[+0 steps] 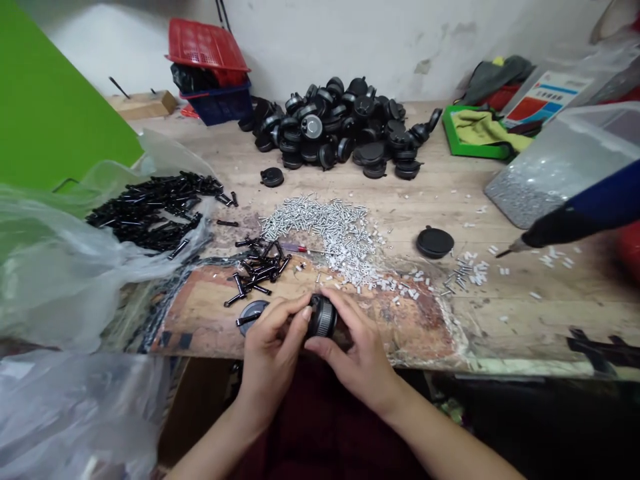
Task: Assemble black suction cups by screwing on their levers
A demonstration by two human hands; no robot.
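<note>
A round black part with a ribbed rim (325, 317) is held between my two hands at the table's front edge. My right hand (357, 340) wraps its right side, thumb below and fingers on top. My left hand (277, 340) pinches at its left side; whatever small piece may be between those fingertips is hidden. Just left of that hand lies a round grey-black disc (253, 312) with a black lever across it. Beyond the hands are loose black levers (263, 267), a heap of silver screws (315, 217) and small white sleeves (355, 267).
Many round black parts (345, 120) are piled at the back. A black disc (435, 241) lies right of the screws. A power screwdriver (565, 217) points in from the right, beside a clear bin of small metal pieces (530, 193). At left, a plastic bag (65, 267) holds black levers.
</note>
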